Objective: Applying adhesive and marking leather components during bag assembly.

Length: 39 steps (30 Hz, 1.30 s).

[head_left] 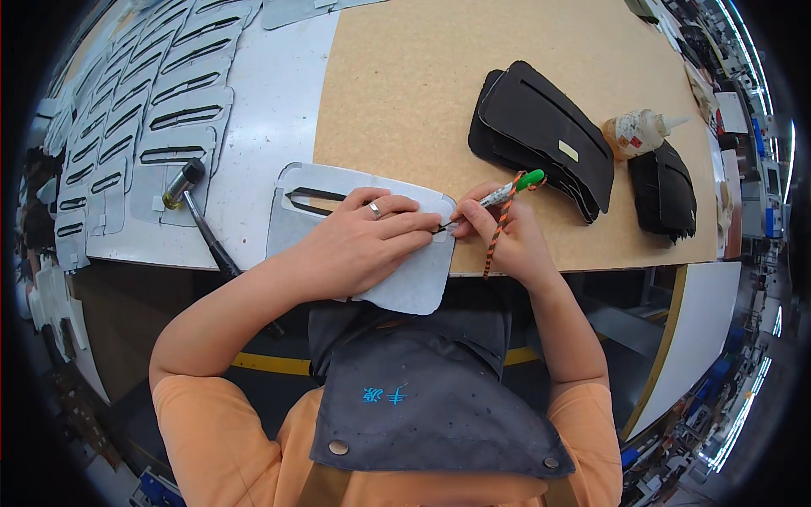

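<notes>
A light grey flat panel (410, 287) with rounded corners and a long black-edged slot lies at the table's front edge, its near part overhanging. My left hand (359, 241) rests flat on it, fingers stretched toward the right, a ring on one finger. At the panel's right side my right hand (507, 241) pinches a slim pen-like tool (495, 196) with a green end and a thin dark tip. That tip meets the panel beside my left fingertips, near a small pale patch. An orange-and-black cord (500, 224) hangs from the tool.
Rows of similar slotted grey panels (182, 118) cover the left of the table. A hammer-like tool (215, 245) with a black handle leans over the front edge. To the right are stacked black pieces (541, 127), a plastic nozzle bottle (634, 133) and a smaller black stack (663, 194).
</notes>
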### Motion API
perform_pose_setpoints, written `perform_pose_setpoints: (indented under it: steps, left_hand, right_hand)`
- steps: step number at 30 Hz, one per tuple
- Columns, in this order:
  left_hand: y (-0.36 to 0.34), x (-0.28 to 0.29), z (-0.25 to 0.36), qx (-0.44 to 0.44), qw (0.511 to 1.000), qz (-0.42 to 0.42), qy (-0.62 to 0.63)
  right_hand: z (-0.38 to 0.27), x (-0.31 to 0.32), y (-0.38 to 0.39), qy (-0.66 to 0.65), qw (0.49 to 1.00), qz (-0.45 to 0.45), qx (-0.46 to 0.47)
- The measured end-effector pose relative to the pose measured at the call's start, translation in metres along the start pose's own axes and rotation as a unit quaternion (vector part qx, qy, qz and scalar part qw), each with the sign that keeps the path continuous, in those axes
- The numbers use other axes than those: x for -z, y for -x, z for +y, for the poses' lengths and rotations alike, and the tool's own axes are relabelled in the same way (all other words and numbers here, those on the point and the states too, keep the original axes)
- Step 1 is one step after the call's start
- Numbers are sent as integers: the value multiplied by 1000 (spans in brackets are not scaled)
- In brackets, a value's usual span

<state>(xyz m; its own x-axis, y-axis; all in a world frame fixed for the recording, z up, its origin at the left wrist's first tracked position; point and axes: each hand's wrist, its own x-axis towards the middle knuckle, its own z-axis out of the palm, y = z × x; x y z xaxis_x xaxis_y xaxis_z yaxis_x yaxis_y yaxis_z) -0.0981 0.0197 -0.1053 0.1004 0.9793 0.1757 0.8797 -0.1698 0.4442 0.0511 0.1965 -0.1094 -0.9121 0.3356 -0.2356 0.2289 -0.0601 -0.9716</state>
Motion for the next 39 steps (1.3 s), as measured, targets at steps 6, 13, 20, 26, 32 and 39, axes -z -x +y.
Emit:
perform_pose_setpoints:
  steps: [6, 13, 20, 26, 32, 39]
  left_hand:
    - [-2, 0, -1, 8, 1000, -11, -3]
    - [1, -6, 1, 30, 999, 10, -3]
    - [-1, -10, 4, 40, 999, 31, -6]
    - [-3, -12, 9, 78, 995, 62, 23]
    - [-6, -10, 11, 109, 991, 62, 56]
    - [-5, -10, 11, 65, 996, 59, 1]
  right_hand:
    - [-5, 3, -4, 17, 999, -33, -6]
    - [4, -5, 15, 284, 908, -16, 307]
    - [26, -13, 46, 516, 755, 15, 404]
    - [24, -9, 46, 248, 910, 77, 324]
    - [20, -9, 44, 279, 907, 87, 304]
    - [23, -9, 44, 288, 900, 87, 316]
